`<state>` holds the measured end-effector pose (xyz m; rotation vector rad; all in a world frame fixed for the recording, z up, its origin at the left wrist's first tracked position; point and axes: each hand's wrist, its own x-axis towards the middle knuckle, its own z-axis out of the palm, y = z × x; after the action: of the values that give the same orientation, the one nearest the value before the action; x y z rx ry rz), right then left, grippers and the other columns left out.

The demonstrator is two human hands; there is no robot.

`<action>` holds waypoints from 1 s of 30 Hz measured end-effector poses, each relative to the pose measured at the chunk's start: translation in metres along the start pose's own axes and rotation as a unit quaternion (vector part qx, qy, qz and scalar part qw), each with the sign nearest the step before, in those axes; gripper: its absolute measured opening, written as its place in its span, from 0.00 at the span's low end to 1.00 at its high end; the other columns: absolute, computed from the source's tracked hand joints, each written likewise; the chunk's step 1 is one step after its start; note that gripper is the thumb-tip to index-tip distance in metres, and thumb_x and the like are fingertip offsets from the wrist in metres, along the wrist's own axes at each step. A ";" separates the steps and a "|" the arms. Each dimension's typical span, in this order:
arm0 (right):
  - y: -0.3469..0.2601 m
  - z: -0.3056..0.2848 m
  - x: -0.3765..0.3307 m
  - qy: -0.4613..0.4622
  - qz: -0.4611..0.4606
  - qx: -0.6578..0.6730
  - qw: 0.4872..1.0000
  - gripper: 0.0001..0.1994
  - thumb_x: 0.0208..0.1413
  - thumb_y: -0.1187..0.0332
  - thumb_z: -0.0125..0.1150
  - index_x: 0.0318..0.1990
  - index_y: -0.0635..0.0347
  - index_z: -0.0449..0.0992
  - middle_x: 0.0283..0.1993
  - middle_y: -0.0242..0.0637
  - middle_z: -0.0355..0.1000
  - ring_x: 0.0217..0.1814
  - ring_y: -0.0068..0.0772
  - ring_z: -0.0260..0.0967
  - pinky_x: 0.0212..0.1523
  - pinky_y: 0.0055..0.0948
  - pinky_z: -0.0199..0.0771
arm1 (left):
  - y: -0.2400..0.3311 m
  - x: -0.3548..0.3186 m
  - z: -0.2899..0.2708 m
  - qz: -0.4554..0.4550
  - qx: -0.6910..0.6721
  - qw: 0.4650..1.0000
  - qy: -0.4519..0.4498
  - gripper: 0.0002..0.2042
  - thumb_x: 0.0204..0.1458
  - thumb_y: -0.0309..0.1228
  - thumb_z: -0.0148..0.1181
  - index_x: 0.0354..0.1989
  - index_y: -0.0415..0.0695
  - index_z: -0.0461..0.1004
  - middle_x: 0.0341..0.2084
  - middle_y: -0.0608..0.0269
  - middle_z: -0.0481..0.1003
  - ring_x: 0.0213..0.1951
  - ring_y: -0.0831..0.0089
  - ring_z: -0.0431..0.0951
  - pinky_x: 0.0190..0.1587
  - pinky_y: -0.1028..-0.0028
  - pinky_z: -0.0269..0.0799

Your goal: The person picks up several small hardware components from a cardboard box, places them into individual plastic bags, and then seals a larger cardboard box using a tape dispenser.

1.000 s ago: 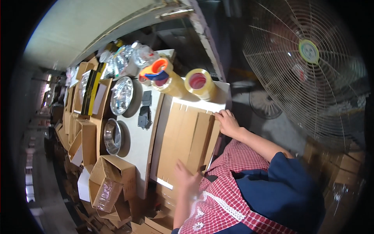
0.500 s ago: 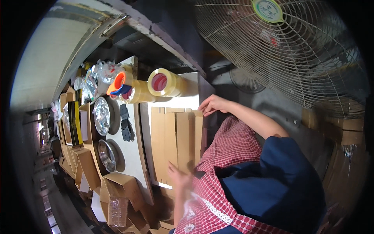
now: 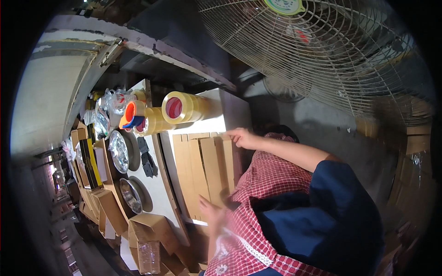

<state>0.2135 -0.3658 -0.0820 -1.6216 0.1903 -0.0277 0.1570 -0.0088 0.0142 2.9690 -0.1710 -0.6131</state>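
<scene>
A flat brown cardboard box blank [image 3: 195,172] with creased flaps lies on the white tabletop; one of its near panels stands slightly raised. At its right-hand end, my right hand [image 3: 243,139] has the fingers curled together on the corner of a flap. By the opposite end is my left hand [image 3: 213,215], somewhat blurred, one finger stretched over the cardboard and the others partly smeared. A small dark piece [image 3: 234,205] shows beside this hand, against the red checked apron; I cannot make out what it is.
Rolls of clear tape [image 3: 177,108] and an orange-and-blue tape dispenser [image 3: 132,117] stand beyond the blank. Two metal bowls [image 3: 130,197], black parts [image 3: 148,158] and open cartons [image 3: 149,230] lie farther left. A large wire-guarded fan [image 3: 317,50] is at the upper right.
The view has shifted, so the table things appear lower. My right hand stays at the flap's corner, its fingers more curled. My left hand keeps near the other end of the blank.
</scene>
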 end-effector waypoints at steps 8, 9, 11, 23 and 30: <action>0.003 0.000 -0.005 -0.087 0.184 0.307 0.930 0.16 0.47 0.84 0.53 0.44 0.65 0.79 0.39 0.35 0.75 0.39 0.26 0.72 0.38 0.23 0.74 | -0.015 0.006 0.012 -0.009 0.007 1.000 0.027 0.61 0.39 0.54 0.73 0.74 0.37 0.38 0.66 0.29 0.53 0.66 0.36 0.56 0.66 0.46 0.54; 0.005 0.003 -0.004 -0.112 0.211 0.304 0.922 0.13 0.46 0.83 0.55 0.40 0.66 0.79 0.38 0.35 0.75 0.38 0.27 0.72 0.37 0.24 0.75 | -0.020 0.007 0.014 0.016 0.004 0.999 0.039 0.62 0.37 0.54 0.73 0.73 0.37 0.39 0.65 0.29 0.54 0.65 0.35 0.56 0.66 0.46 0.55; 0.008 0.021 -0.012 -0.190 0.226 0.230 0.927 0.10 0.43 0.82 0.62 0.36 0.66 0.80 0.41 0.40 0.76 0.38 0.31 0.73 0.37 0.30 0.76 | -0.029 0.009 0.015 0.045 0.005 0.998 0.047 0.62 0.35 0.54 0.74 0.73 0.36 0.40 0.65 0.29 0.55 0.65 0.35 0.57 0.65 0.47 0.56; 0.010 0.064 -0.026 -0.198 0.176 0.100 0.959 0.14 0.43 0.72 0.69 0.40 0.60 0.84 0.35 0.42 0.80 0.41 0.36 0.77 0.44 0.29 0.76 | -0.012 0.011 -0.008 -0.009 -0.028 0.999 -0.020 0.64 0.38 0.53 0.76 0.74 0.39 0.34 0.69 0.29 0.44 0.70 0.36 0.47 0.70 0.45 0.50; -0.060 0.060 -0.045 -0.148 0.258 0.303 0.905 0.05 0.44 0.73 0.62 0.21 0.65 0.80 0.25 0.39 0.77 0.31 0.29 0.73 0.39 0.29 0.72 | 0.001 0.001 -0.024 -0.023 -0.048 0.997 -0.055 0.66 0.36 0.58 0.75 0.74 0.39 0.33 0.69 0.31 0.43 0.71 0.38 0.46 0.71 0.45 0.48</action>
<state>0.1836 -0.2971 -0.0219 -0.8986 0.3334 0.5182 0.1677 -0.0079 0.0362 2.8550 -0.0784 -0.7685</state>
